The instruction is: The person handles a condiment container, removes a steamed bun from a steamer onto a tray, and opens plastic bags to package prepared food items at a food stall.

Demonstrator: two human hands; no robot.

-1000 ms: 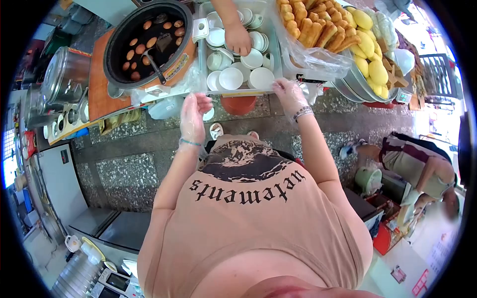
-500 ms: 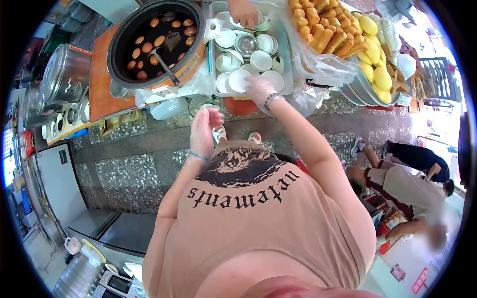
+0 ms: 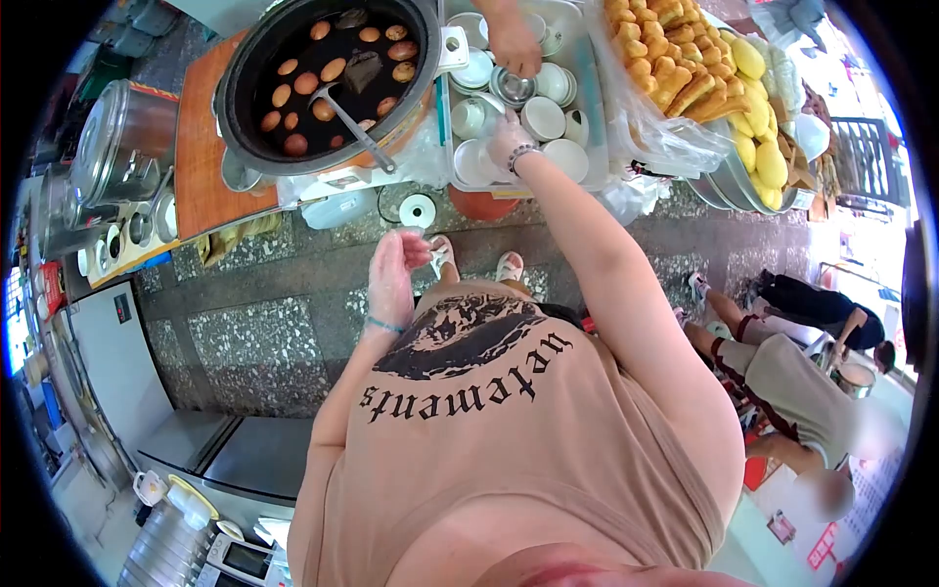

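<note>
My right hand (image 3: pixel 509 144), in a clear plastic glove with a dark beaded bracelet at the wrist, reaches into a clear plastic tub (image 3: pixel 599 147). It is among white bowls (image 3: pixel 543 118); its fingertips meet the rims, and I cannot make out their grip. A metal bowl (image 3: pixel 513 88) sits just beyond it. Another person's bare hand (image 3: pixel 515 49) comes from the far side, its fingers at that metal bowl. My left hand (image 3: pixel 394 274), also gloved, is raised in front of my body, holding nothing, its fingers loosely bent and apart from the thumb.
Left of the tub stands a large dark pot (image 3: pixel 235 108) of brown liquid with eggs and a ladle (image 3: pixel 354 127). To the right lie fried dough sticks (image 3: pixel 675 68) and yellow oblong pieces (image 3: pixel 758 117). A person in shorts (image 3: pixel 802 382) is at the far right.
My right hand has moved deeper into the tub, away from its near edge. The other person's hand has come further in, to the metal bowl. My left hand has lowered slightly.
</note>
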